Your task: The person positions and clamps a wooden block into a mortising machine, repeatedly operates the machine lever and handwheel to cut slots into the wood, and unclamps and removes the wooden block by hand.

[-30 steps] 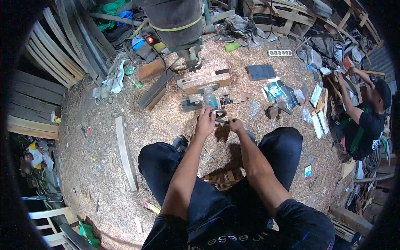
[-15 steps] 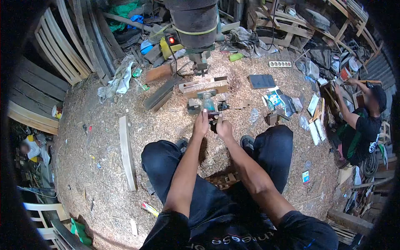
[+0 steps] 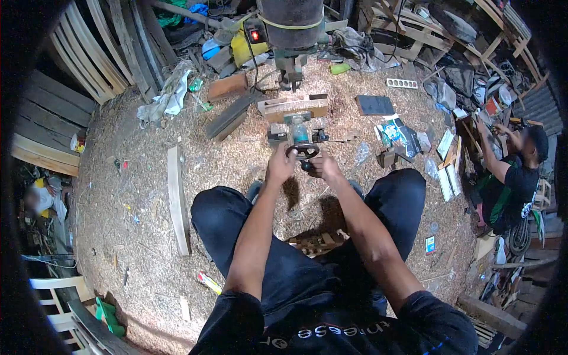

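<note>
Floor (image 3: 133, 219): wood shavings all over. Machine (image 3: 291, 26), dark drum-shaped housing with a yellow band, top centre, spindle end (image 3: 291, 78) pointing down. Co-worker (image 3: 509, 186) at far right, low down, arms out toward wood pieces; second person (image 3: 48, 198) at far left edge. Long pale board (image 3: 177, 201) flat on the floor, left of the wearer's legs. Dark beam (image 3: 232, 116) lies angled left of the machine's lower parts, brown block (image 3: 228, 87) just beyond it. Wood piece (image 3: 302, 110) sits crosswise below the spindle end, past the handwheel. Dark slab (image 3: 374, 105) to the right, white power strip (image 3: 402, 83) beyond it. Handwheel (image 3: 303, 151): between the knees and the wood piece, near side of the metal base. Left hand (image 3: 280, 164) closed on its left rim, thumb up top. Right hand (image 3: 325, 167) at its lower right, fingers curled at the dark knob (image 3: 306, 166); can't tell how firm the grip is.
</note>
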{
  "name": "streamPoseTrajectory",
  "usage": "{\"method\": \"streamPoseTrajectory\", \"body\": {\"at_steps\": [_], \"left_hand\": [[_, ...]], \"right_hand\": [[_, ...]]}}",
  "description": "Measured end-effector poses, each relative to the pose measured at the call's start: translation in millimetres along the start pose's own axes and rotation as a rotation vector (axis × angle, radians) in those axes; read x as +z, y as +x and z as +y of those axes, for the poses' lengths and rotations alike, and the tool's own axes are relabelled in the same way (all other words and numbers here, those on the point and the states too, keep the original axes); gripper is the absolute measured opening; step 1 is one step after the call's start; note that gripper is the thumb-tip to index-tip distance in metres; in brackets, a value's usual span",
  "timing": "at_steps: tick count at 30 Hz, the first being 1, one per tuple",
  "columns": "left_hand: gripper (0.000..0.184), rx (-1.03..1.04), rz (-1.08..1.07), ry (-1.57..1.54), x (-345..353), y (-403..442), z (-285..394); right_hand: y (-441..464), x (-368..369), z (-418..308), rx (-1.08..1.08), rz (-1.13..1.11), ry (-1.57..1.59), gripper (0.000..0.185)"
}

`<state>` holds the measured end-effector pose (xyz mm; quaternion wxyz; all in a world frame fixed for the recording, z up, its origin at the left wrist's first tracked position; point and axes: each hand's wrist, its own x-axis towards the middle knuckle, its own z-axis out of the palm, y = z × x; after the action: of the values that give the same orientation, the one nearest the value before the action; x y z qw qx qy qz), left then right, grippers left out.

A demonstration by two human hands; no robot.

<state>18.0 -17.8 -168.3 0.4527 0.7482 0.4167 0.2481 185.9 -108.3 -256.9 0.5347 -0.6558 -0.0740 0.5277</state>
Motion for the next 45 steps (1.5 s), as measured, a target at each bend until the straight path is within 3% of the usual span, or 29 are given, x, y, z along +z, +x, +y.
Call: {"method": "streamPoseTrajectory", "body": {"at_steps": [2, 3, 6, 7, 10, 11, 15, 18, 22, 26, 27, 30, 34, 36, 40, 43, 45], "left_hand": [[0.066, 0.135, -0.025, 0.151, 12.0, -9.5, 7.0], [0.088, 0.05, -0.063, 0.251, 19.0, -12.7, 13.3], [0.093, 0.089, 0.049, 0.259, 31.7, -21.9, 23.6], [0.096, 0.05, 0.026, 0.262, 31.3, -21.8, 25.6], [0.097, -0.047, 0.061, 0.317, 41.2, -17.0, 19.6], [0.097, 0.036, 0.113, 0.273, 44.2, -16.2, 14.7], [0.101, -0.116, 0.102, 0.418, 45.6, -16.7, 23.8], [0.103, -0.161, 0.073, 0.332, 48.6, -12.7, 20.6], [0.11, -0.277, 0.03, 0.409, 53.3, -10.1, 29.3], [0.109, -0.243, 0.032, 0.467, 50.1, -10.3, 30.3], [0.107, -0.203, 0.053, 0.523, 50.9, -10.1, 26.8], [0.106, -0.125, 0.081, 0.433, 55.1, -9.1, 13.9], [0.095, -0.088, 0.096, 0.318, 55.9, -10.1, 8.7], [0.082, -0.11, 0.013, 0.347, 32.4, -7.6, -0.4], [0.074, 0.023, -0.332, 0.621, -32.7, 4.2, -37.9], [0.07, 0.111, -0.306, 0.727, -31.1, -15.4, -69.5], [0.067, 0.036, -0.162, 0.41, -20.9, -31.2, -68.8]], "right_hand": [[-7.4, -10.0, -15.0, 0.132, -0.047, -0.013, 0.076], [-9.9, -11.9, -17.3, -0.092, 0.16, -0.274, 0.077], [-12.2, -17.8, -27.9, -0.186, 0.223, -0.295, 0.077], [-13.4, -17.2, -31.3, -0.13, 0.237, -0.241, 0.075], [-13.9, -2.2, -32.2, -0.35, 0.225, -0.317, 0.07], [-14.1, -1.0, -32.0, -0.383, 0.149, -0.353, 0.078], [-16.7, 11.7, -30.6, -0.4, 0.216, -0.281, 0.084], [-12.0, 6.6, -34.1, -0.239, 0.206, -0.297, 0.083], [-6.5, 10.1, -29.4, -0.422, 0.506, -0.473, 0.067], [-1.1, 18.9, -26.5, -0.452, 0.546, -0.472, 0.058], [-9.1, 21.0, -36.4, -0.357, 0.477, -0.45, 0.058], [-15.4, 29.9, -41.5, -0.407, 0.536, -0.45, 0.058], [-2.6, 23.6, -33.6, -0.363, 0.451, -0.435, 0.059], [8.6, 19.5, -22.9, -0.347, 0.384, -0.382, 0.059], [2.3, 29.2, -28.3, -0.406, 0.353, -0.443, 0.058], [5.7, 29.8, -25.5, -0.361, 0.351, -0.398, 0.058], [-0.9, 31.3, -26.6, -0.349, 0.356, -0.398, 0.059]]}}
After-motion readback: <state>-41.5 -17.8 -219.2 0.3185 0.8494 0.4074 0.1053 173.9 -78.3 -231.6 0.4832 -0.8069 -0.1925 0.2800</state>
